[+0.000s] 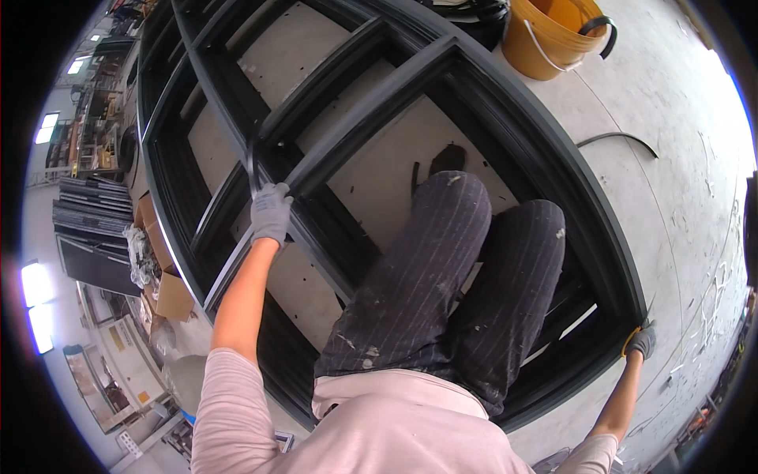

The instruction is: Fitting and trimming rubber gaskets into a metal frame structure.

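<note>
My left hand (271, 212), in a grey glove, is closed round a thin dark flexible strip (252, 167). The strip rises from my fingers along a crossbar joint of a large dark metal frame (367, 107), one of several stacked flat. Out at the frame's near right corner is my right hand (644, 342), gloved in dark grey with an orange edge at the wrist. Its fingers look curled; whatever they hold there is hidden. My knees are over one of the frame's openings, and a shoe shows through it.
A yellow bucket (545, 39) with a dark curved piece over its rim stands at the far right. On the concrete floor beside the frames lies a loose black strip (620, 136). Stacked dark profiles (91, 225) and cardboard boxes (170, 288) line the left side.
</note>
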`<state>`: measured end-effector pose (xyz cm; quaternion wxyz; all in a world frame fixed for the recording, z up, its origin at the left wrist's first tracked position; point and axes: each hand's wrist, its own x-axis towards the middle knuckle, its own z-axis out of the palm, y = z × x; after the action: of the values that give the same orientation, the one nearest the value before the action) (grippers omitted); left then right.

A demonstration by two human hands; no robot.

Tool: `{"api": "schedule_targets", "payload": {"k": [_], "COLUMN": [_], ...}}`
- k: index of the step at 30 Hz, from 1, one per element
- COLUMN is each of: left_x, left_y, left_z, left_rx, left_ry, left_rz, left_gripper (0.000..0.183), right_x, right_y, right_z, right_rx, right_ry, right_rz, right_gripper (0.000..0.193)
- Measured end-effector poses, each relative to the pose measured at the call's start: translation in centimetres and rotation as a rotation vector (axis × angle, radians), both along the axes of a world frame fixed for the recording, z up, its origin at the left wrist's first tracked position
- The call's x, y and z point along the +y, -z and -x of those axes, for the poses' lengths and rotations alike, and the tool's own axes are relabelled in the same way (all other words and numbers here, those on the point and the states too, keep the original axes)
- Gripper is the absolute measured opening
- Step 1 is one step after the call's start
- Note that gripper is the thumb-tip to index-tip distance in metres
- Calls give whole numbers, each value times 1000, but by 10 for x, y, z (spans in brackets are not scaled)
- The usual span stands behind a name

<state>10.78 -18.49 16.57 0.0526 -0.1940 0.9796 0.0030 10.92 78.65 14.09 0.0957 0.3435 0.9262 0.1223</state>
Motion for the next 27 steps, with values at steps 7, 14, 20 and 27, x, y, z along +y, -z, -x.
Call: {"api": "schedule_targets", "payload": {"k": [7, 14, 20, 27], "left_x": [10, 40, 56, 36], "left_y": [-3, -5, 5, 30], "left_z": [-4, -25, -37, -40], "left_rx": [148, 291, 512, 545], "left_ry": [-21, -34, -1, 20], "left_rz": [31, 79, -41, -100], "left_gripper": [19, 14, 21, 23], "right_x": [-366, -714, -822, -822], "right_y": [-112, -133, -48, 1], "right_z": [141, 144, 136, 130], "right_rx": [591, -410, -506, -572], "right_ry": [-354, -112, 407, 579], "right_rz": [1103, 2014, 1836, 1936], "right_gripper": [33, 27, 36, 23]}}
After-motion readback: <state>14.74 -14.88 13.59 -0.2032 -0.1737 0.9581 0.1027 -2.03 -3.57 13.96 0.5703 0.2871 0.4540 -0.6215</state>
